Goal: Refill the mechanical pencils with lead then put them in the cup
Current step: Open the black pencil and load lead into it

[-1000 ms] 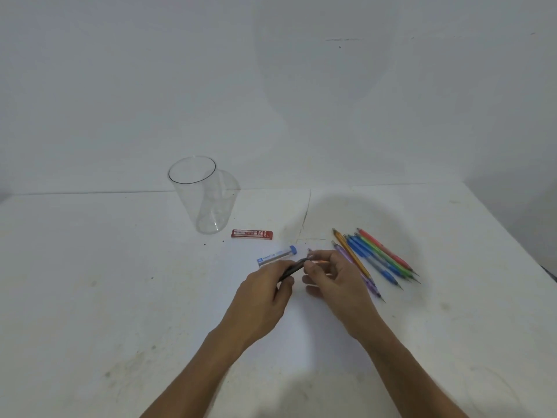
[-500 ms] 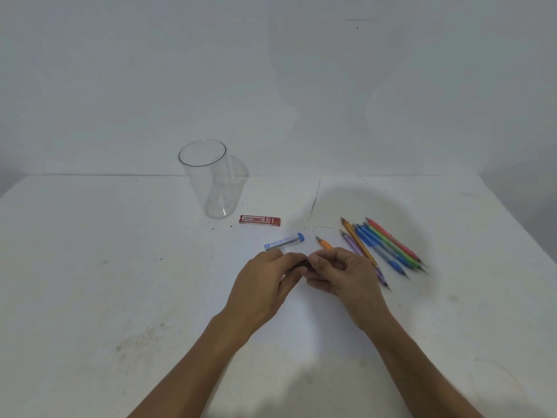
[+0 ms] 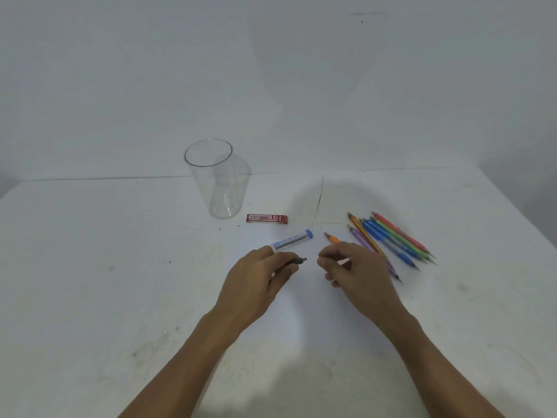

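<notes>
My left hand (image 3: 259,279) grips a dark mechanical pencil (image 3: 299,261), whose end pokes out to the right of the fingers. A small gap separates it from my right hand (image 3: 354,268), which has thumb and fingertips pinched together; anything between them is too small to see. An orange pencil (image 3: 332,238) lies on the table, partly hidden behind the right hand. Several coloured pencils (image 3: 391,236) lie in a bunch to the right. A clear lead tube with a blue cap (image 3: 294,237) lies just beyond my left hand. The clear plastic cup (image 3: 215,179) stands upright at the back left, with nothing in it.
A red lead case (image 3: 266,218) lies between the cup and the lead tube. The white table (image 3: 90,282) meets a white wall at the back, and its right edge runs diagonally at the far right.
My hands, joined at the dark pencil a moment ago, have pulled apart. The left keeps the pencil and the right has drawn back to the right. The camera view has tilted slightly.
</notes>
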`<state>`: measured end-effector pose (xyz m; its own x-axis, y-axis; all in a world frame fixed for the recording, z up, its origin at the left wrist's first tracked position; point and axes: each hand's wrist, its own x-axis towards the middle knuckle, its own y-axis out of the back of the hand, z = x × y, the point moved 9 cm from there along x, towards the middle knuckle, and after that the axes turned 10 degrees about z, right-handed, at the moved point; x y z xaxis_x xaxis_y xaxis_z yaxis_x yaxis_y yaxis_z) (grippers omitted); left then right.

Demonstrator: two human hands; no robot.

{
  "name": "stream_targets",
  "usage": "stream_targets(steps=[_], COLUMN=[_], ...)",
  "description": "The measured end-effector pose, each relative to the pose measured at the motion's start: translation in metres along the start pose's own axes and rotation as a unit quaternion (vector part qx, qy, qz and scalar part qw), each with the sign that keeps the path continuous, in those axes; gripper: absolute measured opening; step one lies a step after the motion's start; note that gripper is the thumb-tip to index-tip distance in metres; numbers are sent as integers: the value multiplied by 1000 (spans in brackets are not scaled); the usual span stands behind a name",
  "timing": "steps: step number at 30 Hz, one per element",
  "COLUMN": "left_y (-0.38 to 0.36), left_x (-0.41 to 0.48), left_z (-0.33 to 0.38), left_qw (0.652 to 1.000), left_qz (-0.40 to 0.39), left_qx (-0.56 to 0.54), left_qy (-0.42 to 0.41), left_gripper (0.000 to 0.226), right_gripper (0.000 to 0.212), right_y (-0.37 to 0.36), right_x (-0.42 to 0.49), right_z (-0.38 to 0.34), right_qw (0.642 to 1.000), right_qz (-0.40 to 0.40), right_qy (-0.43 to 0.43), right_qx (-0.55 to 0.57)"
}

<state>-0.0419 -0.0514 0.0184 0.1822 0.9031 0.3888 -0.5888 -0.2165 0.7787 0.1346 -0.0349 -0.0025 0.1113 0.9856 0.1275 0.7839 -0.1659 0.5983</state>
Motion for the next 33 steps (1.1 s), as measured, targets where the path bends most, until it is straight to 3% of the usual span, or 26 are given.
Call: stream_targets(steps=[3, 8, 18, 21, 25, 33], left_y=[-1, 1, -3, -4, -6, -5], left_x=[-1, -1, 1, 2, 3, 3], left_z=[-1, -3, -6, -5, -3, -4], left_qw=[1000, 1000, 999, 999, 999, 999], left_qz=[-9, -10, -23, -21, -24, -25], left_qx=[0, -9, -19, -25, -33, -37], left_qy=[-5, -13, -24, -28, -32, -30], left_gripper=[35, 32, 26, 27, 28, 29], right_gripper=[20, 23, 28, 31, 25, 14], right_y=[-12, -19, -15, -6, -2, -3], right_x=[-4, -2, 2, 0, 0, 1], right_z=[-7, -8, -7, -16, -29, -31], right_qw=[988, 978, 980, 987, 995, 993], right_qz=[-25, -36, -58, -28, -26, -32], right_qy=[53, 54, 27, 41, 55, 70], right_qx=[-142, -201, -186, -151, -82, -94])
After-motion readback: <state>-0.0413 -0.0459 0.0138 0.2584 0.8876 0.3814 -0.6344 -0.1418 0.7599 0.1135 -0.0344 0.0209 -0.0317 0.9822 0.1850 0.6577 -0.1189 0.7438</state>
